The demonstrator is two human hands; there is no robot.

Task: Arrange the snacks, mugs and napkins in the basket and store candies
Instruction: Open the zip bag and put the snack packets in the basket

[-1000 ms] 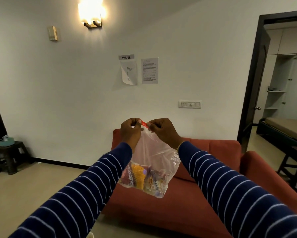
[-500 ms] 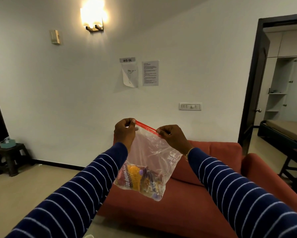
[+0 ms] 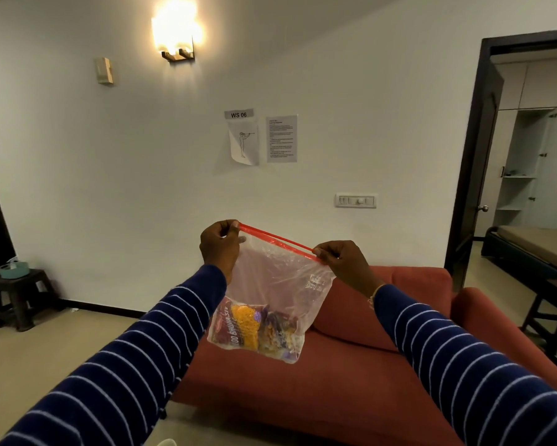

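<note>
I hold a clear zip bag (image 3: 277, 284) up in the air in front of me, over the sofa. Its red zip strip (image 3: 275, 237) is stretched flat between my hands. My left hand (image 3: 220, 244) pinches the strip's left end. My right hand (image 3: 344, 262) pinches its right end, a little lower. Snack and candy packets (image 3: 254, 328), red, orange and purple, lie bunched in the bag's bottom. No basket, mugs or napkins are in view.
A red sofa (image 3: 351, 365) stands below and behind the bag. A dark stool (image 3: 21, 296) with a teal holder sits at the far left by the wall. An open doorway (image 3: 528, 156) at the right leads to a room with a bed.
My hands were close together at the strip's left part; my right hand has slid rightward along the red strip, so the hands now hold its two ends. The bag rose slightly.
</note>
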